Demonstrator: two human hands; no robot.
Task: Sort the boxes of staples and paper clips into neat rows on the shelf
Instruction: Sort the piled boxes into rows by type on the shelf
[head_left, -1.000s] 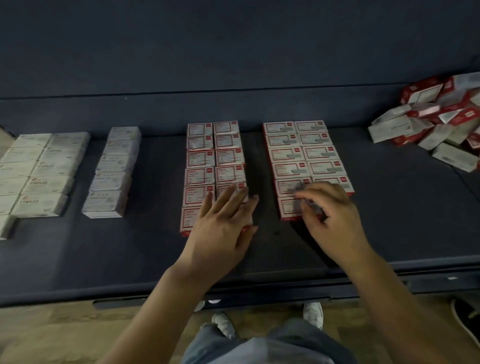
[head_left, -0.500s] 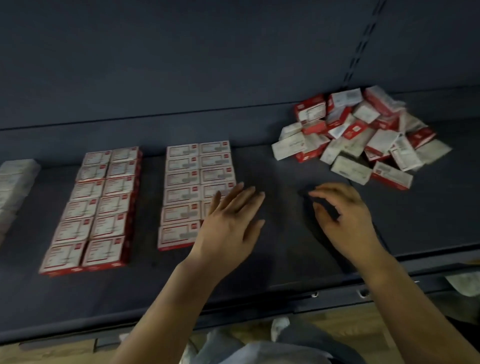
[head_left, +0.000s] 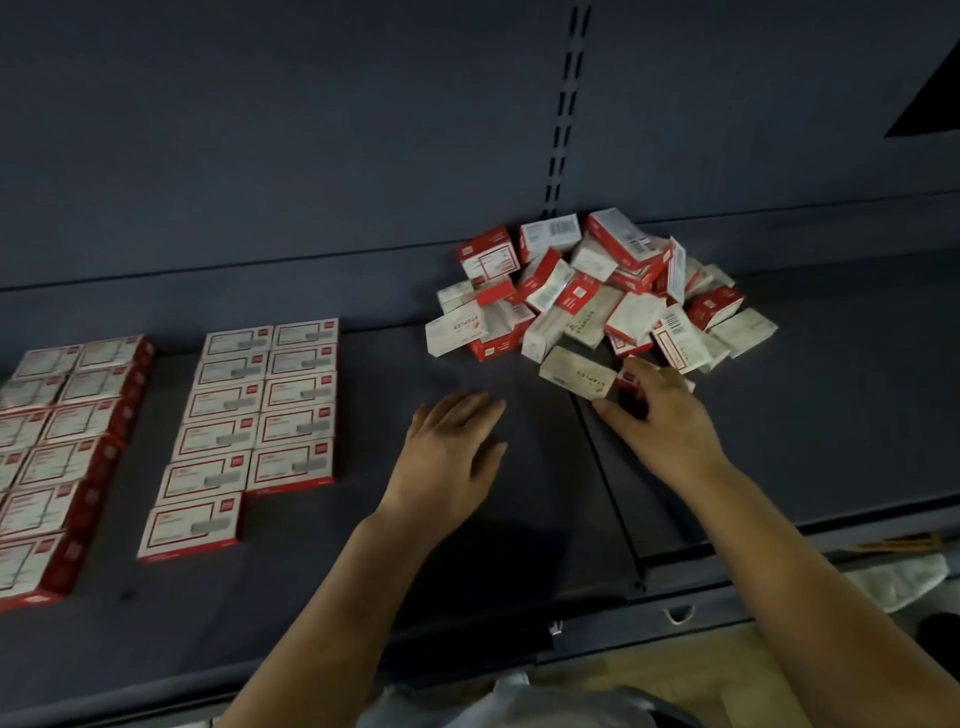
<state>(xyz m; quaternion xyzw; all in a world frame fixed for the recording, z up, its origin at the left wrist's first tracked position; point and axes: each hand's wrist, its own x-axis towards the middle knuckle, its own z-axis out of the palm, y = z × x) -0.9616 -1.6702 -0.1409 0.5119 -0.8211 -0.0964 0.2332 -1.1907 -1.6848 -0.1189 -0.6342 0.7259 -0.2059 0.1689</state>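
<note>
Dark blue-grey metal shelf (head_left: 519, 545), front lip nearest me. Just behind the lip I see the left hand (head_left: 449, 457) flat over bare shelf, fingers spread and apart, holding nothing; I judge it waits there to receive or steady the next box.

Further in, toward the shelf's right half, the right hand (head_left: 662, 421) reaches the near edge of the loose heap of red-and-white and plain white cardboard boxes (head_left: 597, 296). Its fingers are curled on a small red-and-white box (head_left: 629, 382) at the heap's near edge, beside a white carton printed STAPLES (head_left: 571, 371). Whether the box is fully pinched or only touched I cannot tell.

Toward the left side, two double rows of flat red-bordered boxes (head_left: 260, 410) run from front to back wall, labels up, edges touching: sorted stock. One column stops a box short at the front, probably the next slot.
</note>
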